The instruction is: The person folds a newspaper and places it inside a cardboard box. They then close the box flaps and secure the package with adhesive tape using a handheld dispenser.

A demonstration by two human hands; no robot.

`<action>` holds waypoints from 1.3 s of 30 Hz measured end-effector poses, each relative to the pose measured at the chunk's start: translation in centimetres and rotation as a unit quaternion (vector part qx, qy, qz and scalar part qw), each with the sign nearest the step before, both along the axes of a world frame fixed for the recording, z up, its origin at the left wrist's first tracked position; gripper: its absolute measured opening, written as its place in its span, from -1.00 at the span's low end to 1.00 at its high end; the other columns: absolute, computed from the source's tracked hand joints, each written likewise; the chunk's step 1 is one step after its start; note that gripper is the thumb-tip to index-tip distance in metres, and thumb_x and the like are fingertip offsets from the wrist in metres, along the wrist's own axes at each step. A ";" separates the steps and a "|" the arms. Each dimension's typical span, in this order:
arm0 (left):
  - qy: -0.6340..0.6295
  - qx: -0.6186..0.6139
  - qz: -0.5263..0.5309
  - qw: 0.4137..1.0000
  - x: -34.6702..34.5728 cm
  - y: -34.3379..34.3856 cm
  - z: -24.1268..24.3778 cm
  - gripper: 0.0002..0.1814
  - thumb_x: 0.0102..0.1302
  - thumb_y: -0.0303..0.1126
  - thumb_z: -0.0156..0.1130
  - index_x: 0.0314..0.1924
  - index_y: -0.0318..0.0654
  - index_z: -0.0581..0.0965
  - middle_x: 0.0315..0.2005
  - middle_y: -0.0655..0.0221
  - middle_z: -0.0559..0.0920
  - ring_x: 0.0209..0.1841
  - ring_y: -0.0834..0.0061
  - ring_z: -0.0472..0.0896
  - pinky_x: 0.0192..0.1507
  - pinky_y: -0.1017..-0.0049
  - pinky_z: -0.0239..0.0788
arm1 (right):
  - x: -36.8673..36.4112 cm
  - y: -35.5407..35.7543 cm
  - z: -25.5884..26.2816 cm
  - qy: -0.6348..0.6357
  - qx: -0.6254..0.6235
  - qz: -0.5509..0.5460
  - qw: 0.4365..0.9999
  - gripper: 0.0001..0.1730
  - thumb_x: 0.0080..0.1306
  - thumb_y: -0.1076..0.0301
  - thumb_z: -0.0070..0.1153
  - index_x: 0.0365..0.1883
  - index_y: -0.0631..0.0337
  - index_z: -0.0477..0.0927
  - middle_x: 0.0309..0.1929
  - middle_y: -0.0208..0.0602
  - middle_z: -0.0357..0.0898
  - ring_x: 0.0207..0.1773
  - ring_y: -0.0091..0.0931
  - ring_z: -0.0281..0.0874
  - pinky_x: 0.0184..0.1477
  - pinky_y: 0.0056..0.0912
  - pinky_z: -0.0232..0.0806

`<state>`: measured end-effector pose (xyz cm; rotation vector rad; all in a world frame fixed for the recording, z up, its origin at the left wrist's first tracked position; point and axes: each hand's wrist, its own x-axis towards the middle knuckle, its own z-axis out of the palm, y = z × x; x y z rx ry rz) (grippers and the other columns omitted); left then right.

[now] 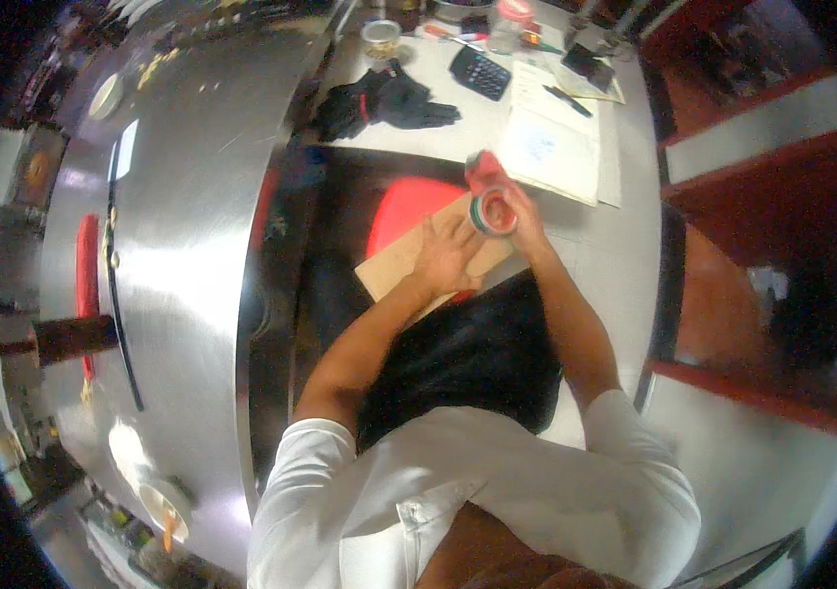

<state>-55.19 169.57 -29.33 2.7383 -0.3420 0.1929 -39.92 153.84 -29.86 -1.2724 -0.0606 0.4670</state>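
Note:
My right hand (525,221) is closed around a red roll of tape (493,211), blurred, with a pale and green rim; it looks like a tape dispenser or similar round item, and I cannot tell which. Flat on a tan cardboard-like panel (396,258) lies my left hand (450,258), fingers spread, close beside the round item. The panel is tilted over my lap, above a red seat (412,202) and my dark clothing. Part of the panel is hidden by both hands.
A white table ahead bears black gloves (396,99), a calculator (481,72), an open notebook (551,140), a pen (568,101) and a lidded jar (381,40). At the left runs a steel counter (197,243) with a cleaver (76,339) and a bowl (164,508).

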 end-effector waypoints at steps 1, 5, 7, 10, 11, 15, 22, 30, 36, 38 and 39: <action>0.000 -0.007 -0.011 1.000 0.2 -0.3 0.1 0.03 -0.02 0.25 0.51 0.43 -0.08 0.51 0.50 0.28 0.39 0.53 0.09 0.28 0.35 -0.55 0.02 | 1.8 0.6 -1.9 0.001 0.008 -0.001 1.000 -0.44 0.62 0.20 0.11 0.48 0.29 0.46 0.11 -0.33 0.65 0.03 -0.55 0.60 0.05 -0.47 0.48; 0.008 0.022 0.015 1.000 -1.1 1.1 -0.7 0.18 -0.03 0.34 0.50 0.54 -0.08 0.38 0.57 0.21 0.30 0.60 0.04 0.19 0.45 -0.48 -0.04 | 2.1 6.0 -2.7 -0.017 -0.068 0.037 0.997 -0.41 0.62 0.21 0.11 0.50 0.35 0.45 0.28 -0.19 0.62 0.20 -0.46 0.58 0.26 -0.41 0.41; 0.033 0.004 0.039 0.999 -3.2 1.8 -0.7 0.25 -0.02 0.37 0.49 0.60 -0.08 0.28 0.62 0.10 0.21 0.65 -0.02 0.10 0.49 -0.43 -0.07 | 2.5 5.1 -3.1 -0.080 -0.043 0.009 0.996 -0.42 0.62 0.21 0.11 0.47 0.39 0.48 0.28 -0.15 0.64 0.26 -0.42 0.57 0.35 -0.38 0.36; 0.138 -0.005 0.085 0.987 -8.5 4.9 2.1 0.39 -0.04 0.40 0.53 0.68 -0.09 0.12 0.65 -0.16 0.01 0.69 -0.19 -0.05 0.55 -0.37 -0.13 | 3.9 2.9 -3.8 -0.191 -0.125 0.015 0.973 -0.41 0.62 0.19 0.10 0.47 0.41 0.47 0.31 -0.13 0.62 0.32 -0.43 0.55 0.42 -0.36 0.31; 0.149 0.006 0.101 0.984 -10.5 6.1 2.7 0.40 -0.06 0.39 0.54 0.67 -0.10 0.13 0.65 -0.18 0.00 0.68 -0.21 -0.05 0.55 -0.39 -0.13 | 4.1 2.5 -4.6 -0.208 -0.147 0.019 0.967 -0.40 0.63 0.18 0.09 0.47 0.42 0.47 0.32 -0.14 0.62 0.33 -0.43 0.54 0.43 -0.36 0.30; 0.154 -0.005 0.173 0.973 -15.2 7.4 3.6 0.32 -0.06 0.22 0.62 0.64 -0.13 0.21 0.60 -0.31 0.06 0.65 -0.29 0.01 0.56 -0.29 -0.04 | 3.2 3.5 -3.0 -0.113 -0.075 0.038 0.990 -0.41 0.62 0.14 0.11 0.42 0.43 0.51 0.26 -0.22 0.64 0.26 -0.44 0.55 0.39 -0.37 0.31; 0.081 -0.102 0.153 0.980 -15.5 6.5 0.4 0.28 -0.14 0.14 0.66 0.57 -0.22 0.31 0.56 -0.45 0.03 0.55 -0.54 0.05 0.57 -0.24 0.01 | 4.5 5.0 -2.4 -0.033 -0.076 0.052 0.995 -0.54 0.59 0.18 0.16 0.25 0.38 0.63 0.03 -0.30 0.71 -0.03 -0.54 0.65 0.05 -0.47 0.51; -0.029 -0.160 0.204 0.965 -14.8 2.3 -1.8 0.25 -0.11 0.14 0.66 0.56 -0.24 0.34 0.58 -0.35 0.07 0.58 -0.58 -0.02 0.54 -0.27 0.08 | 1.7 17.4 6.1 -0.116 -0.439 0.380 0.806 -0.67 0.56 0.22 0.17 0.01 0.30 0.78 -0.25 -0.38 0.77 -0.27 -0.59 0.67 -0.16 -0.44 0.52; 0.000 -0.197 0.212 0.957 -15.5 2.2 -2.6 0.22 -0.06 0.16 0.62 0.53 -0.31 0.36 0.61 -0.27 0.10 0.62 -0.47 -0.02 0.49 -0.20 0.19 | -0.3 28.5 1.6 -0.387 -0.536 0.699 0.271 -0.54 0.47 0.09 0.23 0.13 0.27 0.74 -0.05 -0.11 0.75 0.06 -0.28 0.72 0.12 -0.26 0.53; 0.019 -0.194 0.244 0.950 -15.3 2.8 -2.8 0.19 -0.03 0.15 0.60 0.53 -0.33 0.36 0.61 -0.22 0.11 0.64 -0.38 -0.02 0.49 -0.19 0.20 | -7.2 34.6 4.7 -0.365 -0.605 0.691 0.151 -0.50 0.44 -0.02 0.20 0.13 0.17 0.76 0.17 -0.01 0.71 0.24 -0.13 0.68 0.25 -0.15 0.52; 0.015 -0.188 0.233 0.954 -15.4 2.3 -3.0 0.18 -0.02 0.14 0.59 0.52 -0.35 0.36 0.62 -0.20 0.11 0.66 -0.33 -0.03 0.49 -0.19 0.21 | -6.6 34.1 1.9 -0.342 -0.616 0.700 0.118 -0.50 0.47 -0.03 0.13 0.17 0.11 0.75 0.21 -0.04 0.70 0.27 -0.14 0.66 0.28 -0.11 0.49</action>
